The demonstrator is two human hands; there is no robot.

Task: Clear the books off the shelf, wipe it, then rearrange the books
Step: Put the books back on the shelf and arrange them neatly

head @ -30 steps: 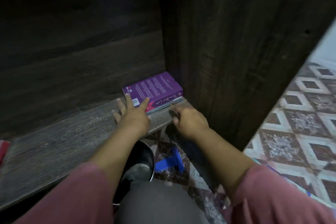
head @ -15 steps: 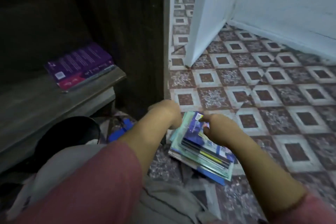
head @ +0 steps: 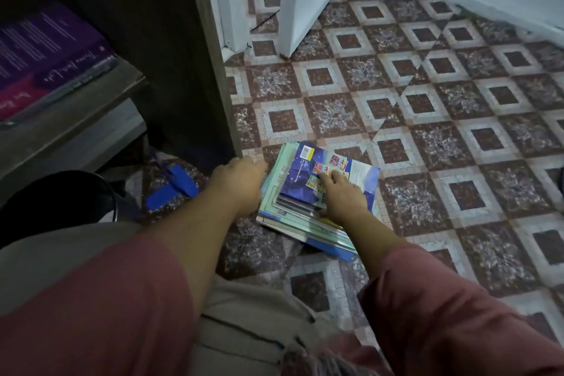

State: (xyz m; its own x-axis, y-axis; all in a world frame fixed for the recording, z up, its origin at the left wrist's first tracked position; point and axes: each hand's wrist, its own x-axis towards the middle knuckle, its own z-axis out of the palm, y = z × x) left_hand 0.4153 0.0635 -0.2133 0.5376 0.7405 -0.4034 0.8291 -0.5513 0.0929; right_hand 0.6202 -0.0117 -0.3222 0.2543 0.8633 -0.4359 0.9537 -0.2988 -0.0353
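1. My right hand [head: 340, 197] lies on top of the stack [head: 323, 230], with its fingers straight and flat on the blue cover.
2. My left hand [head: 241, 185] is against the stack's left edge, fingers bent down out of sight. Whether they grip it I cannot tell.
3. The stack sits on the tiled floor [head: 427, 131], just right of the side panel [head: 171, 40].
4. A purple book [head: 45, 46] lies flat on the shelf [head: 76, 119] at its right end, well apart from the stack.

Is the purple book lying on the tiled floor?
No, the purple book lies flat on the wooden shelf at the left; only the stack of thin books sits on the floor tiles.
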